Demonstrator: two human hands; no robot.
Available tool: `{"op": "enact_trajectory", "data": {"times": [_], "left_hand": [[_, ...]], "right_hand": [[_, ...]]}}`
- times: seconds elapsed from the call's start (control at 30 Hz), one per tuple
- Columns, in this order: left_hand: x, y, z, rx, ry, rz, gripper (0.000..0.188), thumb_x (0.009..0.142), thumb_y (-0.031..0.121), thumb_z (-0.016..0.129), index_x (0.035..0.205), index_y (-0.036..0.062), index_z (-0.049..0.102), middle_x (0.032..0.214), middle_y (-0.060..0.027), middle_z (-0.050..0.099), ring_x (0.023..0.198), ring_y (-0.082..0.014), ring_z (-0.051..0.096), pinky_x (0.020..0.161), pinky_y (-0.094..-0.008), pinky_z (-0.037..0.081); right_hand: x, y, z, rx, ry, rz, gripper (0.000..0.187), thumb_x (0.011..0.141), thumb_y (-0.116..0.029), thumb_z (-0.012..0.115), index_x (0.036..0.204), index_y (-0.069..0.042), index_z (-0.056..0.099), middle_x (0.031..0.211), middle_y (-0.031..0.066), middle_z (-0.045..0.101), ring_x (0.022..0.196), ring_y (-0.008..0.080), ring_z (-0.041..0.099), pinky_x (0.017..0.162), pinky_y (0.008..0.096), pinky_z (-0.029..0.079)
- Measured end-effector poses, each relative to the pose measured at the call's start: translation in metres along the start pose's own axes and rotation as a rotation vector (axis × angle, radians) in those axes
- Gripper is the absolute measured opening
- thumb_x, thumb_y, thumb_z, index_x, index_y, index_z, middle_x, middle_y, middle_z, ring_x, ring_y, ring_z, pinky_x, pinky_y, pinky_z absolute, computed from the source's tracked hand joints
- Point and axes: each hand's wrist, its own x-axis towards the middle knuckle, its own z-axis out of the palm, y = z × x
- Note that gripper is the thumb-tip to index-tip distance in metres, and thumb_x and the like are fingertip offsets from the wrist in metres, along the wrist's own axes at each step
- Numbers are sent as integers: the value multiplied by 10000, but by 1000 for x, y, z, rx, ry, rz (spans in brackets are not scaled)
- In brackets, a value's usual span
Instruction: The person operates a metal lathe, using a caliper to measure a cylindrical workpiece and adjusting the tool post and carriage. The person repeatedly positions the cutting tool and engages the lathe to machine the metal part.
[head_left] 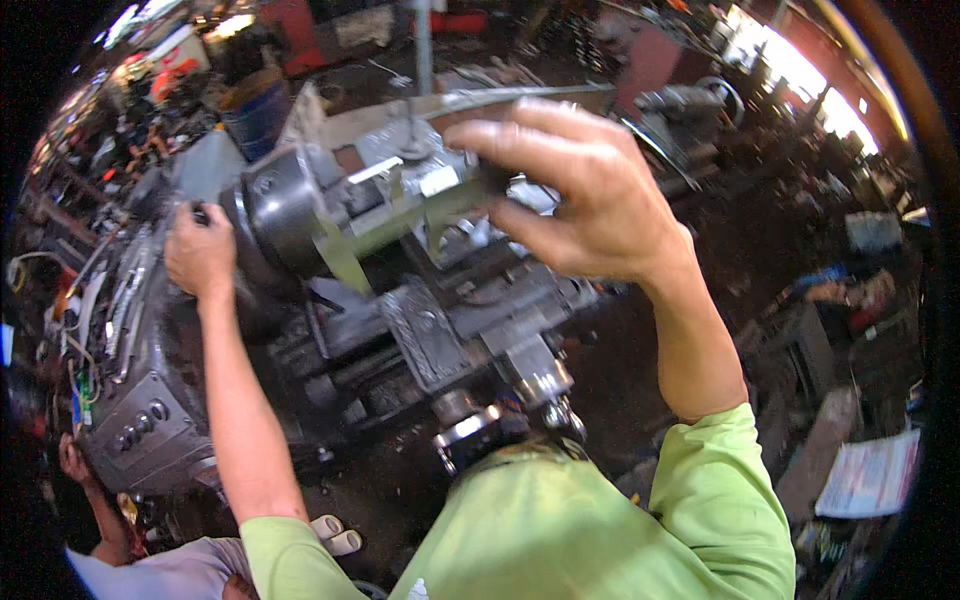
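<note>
A metal lathe fills the middle of the head view, with a large dark chuck [280,205] at its left. An olive-green metal piece with flat projecting fins [400,215] extends rightward from the chuck. At the headstock, left of the chuck, my left hand [203,255] is closed around a small black knob [201,215]. My right hand [590,190] is raised by the free end of the green piece, thumb and fingers spread; motion blurs the fingertips. I see nothing held in it, and cannot tell whether it touches the dark end of the piece.
Below the green piece lie the carriage with a grey tray [425,335] and shiny handwheels [465,430]. Metal bars and tools [125,295] cover the headstock top, above a control panel [145,425]. Another person's hand [72,460] is at lower left. A blue drum [255,110] stands behind.
</note>
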Motion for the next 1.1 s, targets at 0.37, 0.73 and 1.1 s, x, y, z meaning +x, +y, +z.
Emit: {"op": "enact_trajectory", "data": {"times": [0.37, 0.73, 1.1], "left_hand": [[-2, -15, -16, -10, -223, 258, 418, 878, 407, 608, 1096, 69, 720, 1070, -221, 713, 998, -385, 680, 866, -496, 522], [-295, 56, -209, -1141, -1191, -502, 379, 860, 104, 709, 1228, 30, 654, 1071, -139, 716, 976, -213, 675, 887, -352, 533], [-342, 106, -258, -1023, -748, -712, 148, 989, 131, 584, 1042, 9, 650, 683, 23, 573, 595, -57, 517, 542, -256, 437]], "right_hand": [[-220, -23, 71, 128, -400, 693, 402, 728, -180, 713, 1068, 9, 609, 1008, 224, 661, 983, 414, 637, 850, 483, 514], [-171, -62, 90, 1191, -1, 1038, 413, 831, -126, 808, 1177, 21, 637, 1017, 98, 703, 929, 164, 659, 830, 315, 548], [-174, -85, 121, 1532, -336, 801, 503, 909, -207, 753, 1332, 1, 578, 973, 77, 693, 865, 156, 662, 821, 306, 565]]}}
